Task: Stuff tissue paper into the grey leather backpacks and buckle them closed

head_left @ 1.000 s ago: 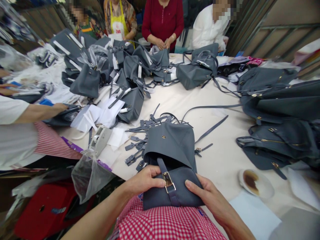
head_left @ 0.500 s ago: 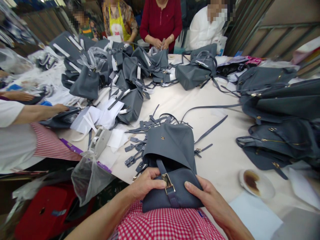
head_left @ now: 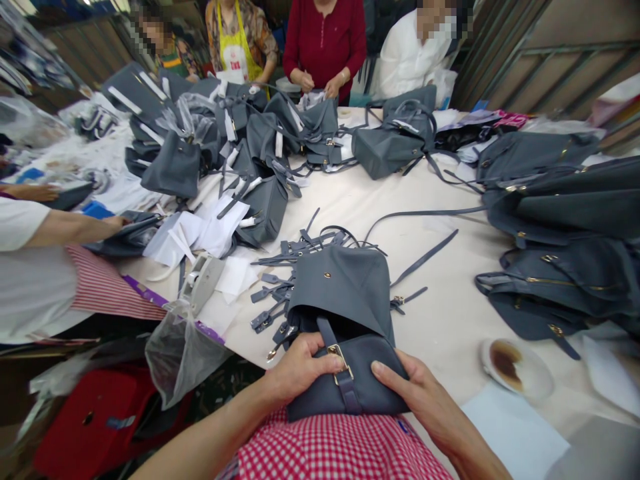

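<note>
A dark blue-grey bag (head_left: 345, 280) lies in front of me at the table edge, its flap (head_left: 370, 373) folded down toward my body. My left hand (head_left: 305, 367) grips the flap's left part, the thumb on the gold buckle (head_left: 344, 365) and the fingers behind. A strap (head_left: 326, 332) runs through that buckle. On the right, my right hand (head_left: 413, 383) is closed round the flap's edge with its thumb on top. The bag's mouth gapes dark above the flap. Beside its left side lie several small tags and straps (head_left: 270, 293).
Many similar bags (head_left: 170, 160) are heaped at the far left, others (head_left: 560, 280) at the right. A tape dispenser (head_left: 200, 280) stands left, near a co-worker's arm (head_left: 75, 227). A dish of brown liquid (head_left: 515, 367) sits right. Several people stand across the table (head_left: 340, 200).
My left thumb has slid slightly right across the buckle. The co-worker's hand at the left has shifted a little left, and the hands of the person in red have moved apart.
</note>
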The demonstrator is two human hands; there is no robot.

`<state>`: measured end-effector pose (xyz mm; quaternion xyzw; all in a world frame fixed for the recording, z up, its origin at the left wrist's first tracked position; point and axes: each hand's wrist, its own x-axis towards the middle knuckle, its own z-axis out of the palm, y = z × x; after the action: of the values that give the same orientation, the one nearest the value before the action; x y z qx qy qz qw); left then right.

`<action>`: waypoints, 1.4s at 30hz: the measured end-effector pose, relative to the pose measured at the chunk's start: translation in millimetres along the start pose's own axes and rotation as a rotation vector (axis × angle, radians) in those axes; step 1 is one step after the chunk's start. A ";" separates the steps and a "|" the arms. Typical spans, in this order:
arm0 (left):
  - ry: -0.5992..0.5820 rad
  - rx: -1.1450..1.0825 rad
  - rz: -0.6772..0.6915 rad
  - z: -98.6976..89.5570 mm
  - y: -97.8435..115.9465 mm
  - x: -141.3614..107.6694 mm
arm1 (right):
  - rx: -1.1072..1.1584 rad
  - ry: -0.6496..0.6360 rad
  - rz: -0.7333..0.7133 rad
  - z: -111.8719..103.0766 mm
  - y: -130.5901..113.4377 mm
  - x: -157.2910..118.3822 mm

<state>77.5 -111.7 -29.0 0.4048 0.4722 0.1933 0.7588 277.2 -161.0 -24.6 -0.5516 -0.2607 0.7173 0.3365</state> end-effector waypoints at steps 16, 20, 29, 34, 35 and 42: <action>0.102 0.089 -0.084 1.1 -13.5 13.7 | -0.024 0.024 -0.036 -1.1 2.1 -2.5; -0.022 0.030 -0.092 -13.0 5.0 2.2 | 0.032 0.011 -0.021 0.3 1.8 -5.3; -0.161 0.017 -0.104 -22.5 12.5 0.3 | 0.079 0.005 0.000 3.2 -1.3 -4.5; -0.138 0.002 -0.098 -21.2 8.9 4.5 | 0.096 0.009 -0.004 3.1 0.1 -5.5; -0.134 0.005 -0.091 -20.8 8.8 4.4 | 0.094 0.008 -0.004 3.2 0.0 -5.6; -0.079 -0.015 -0.080 -10.9 10.9 3.2 | 0.103 0.001 -0.008 0.9 3.3 -3.8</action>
<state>70.4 -98.3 -24.6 0.3871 0.4561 0.1504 0.7871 276.3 -166.0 -24.5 -0.5328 -0.2254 0.7282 0.3674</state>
